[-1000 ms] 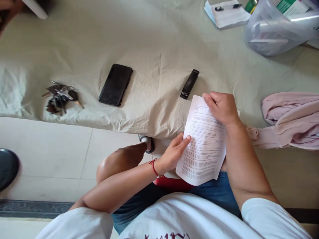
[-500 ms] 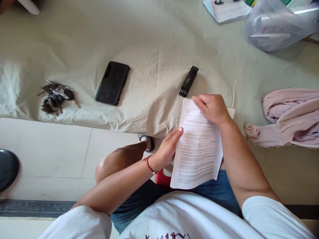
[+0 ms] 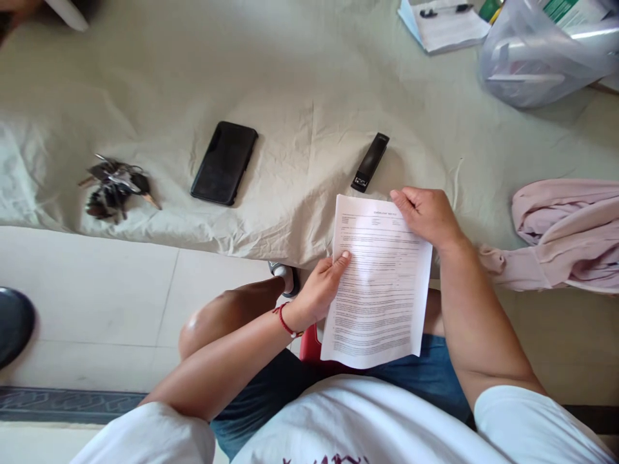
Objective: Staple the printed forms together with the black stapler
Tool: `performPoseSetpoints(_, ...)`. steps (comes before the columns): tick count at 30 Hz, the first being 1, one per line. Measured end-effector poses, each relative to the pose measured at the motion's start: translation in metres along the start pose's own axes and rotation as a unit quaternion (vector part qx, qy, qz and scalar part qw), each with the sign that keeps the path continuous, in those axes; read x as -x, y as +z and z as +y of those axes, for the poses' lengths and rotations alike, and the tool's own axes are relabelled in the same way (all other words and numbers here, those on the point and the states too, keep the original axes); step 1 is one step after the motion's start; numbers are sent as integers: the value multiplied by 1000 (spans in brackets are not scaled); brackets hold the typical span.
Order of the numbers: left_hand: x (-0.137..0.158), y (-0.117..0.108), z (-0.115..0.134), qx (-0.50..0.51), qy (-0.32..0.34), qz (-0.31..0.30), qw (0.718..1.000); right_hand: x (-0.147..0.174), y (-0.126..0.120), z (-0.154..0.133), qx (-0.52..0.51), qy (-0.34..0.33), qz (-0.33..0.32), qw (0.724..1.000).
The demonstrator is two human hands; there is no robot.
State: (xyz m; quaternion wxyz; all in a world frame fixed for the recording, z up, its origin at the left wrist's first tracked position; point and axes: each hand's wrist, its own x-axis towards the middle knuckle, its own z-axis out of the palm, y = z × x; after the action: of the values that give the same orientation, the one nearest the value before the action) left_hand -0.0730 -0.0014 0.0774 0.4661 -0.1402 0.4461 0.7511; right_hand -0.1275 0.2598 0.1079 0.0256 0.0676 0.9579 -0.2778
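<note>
Printed sheet (image 3: 380,283), thin white paper dense with text, held over the lap at the near edge of the bed (image 3: 309,84). Left hand (image 3: 316,290) pinches its left margin, fingers closed on the paper; right hand (image 3: 428,216) grips the top right corner likewise. Risk, as a judgement: the limp sheet could crease or tear if the two grips pull apart, or sag and slip. Beyond the sheet, on wrinkled beige cloth: a slim black bar-shaped device (image 3: 370,162), a glossy slab phone (image 3: 224,163), and farther left a tangled metal key bunch (image 3: 113,187).
</note>
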Motion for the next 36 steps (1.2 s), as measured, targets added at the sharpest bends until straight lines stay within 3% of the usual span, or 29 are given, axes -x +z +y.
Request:
performPoseSetpoints(3, 2, -3, 4, 11, 9, 9, 1000, 5, -13, 12, -65, 63, -35, 995)
performPoseSetpoints(5, 3, -2, 3, 18, 26, 16, 999, 10, -17, 17, -181, 111, -43, 976)
performPoseSetpoints(9, 3, 1, 4, 38, 68, 55, 995, 16, -14, 14, -425, 183, 50, 885)
performPoseSetpoints(12, 1, 3, 10, 69, 100, 75, 990, 19, -10, 6, -497, 215, 59, 838)
performPoseSetpoints(17, -1, 0, 30, 82, 140, 74, 984, 24, -9, -1, -494, 211, -57, 842)
performPoseSetpoints(24, -10, -16, 55, 55, 234, 118, 963, 24, -2, 1, -474, 193, -82, 855)
performPoseSetpoints(32, -14, -33, 73, 54, 194, 79, 976, 24, 7, -4, -513, 188, -30, 837)
performPoseSetpoints(36, -18, -36, 75, 49, 214, 92, 971, 20, 10, 4, -499, 179, 48, 847)
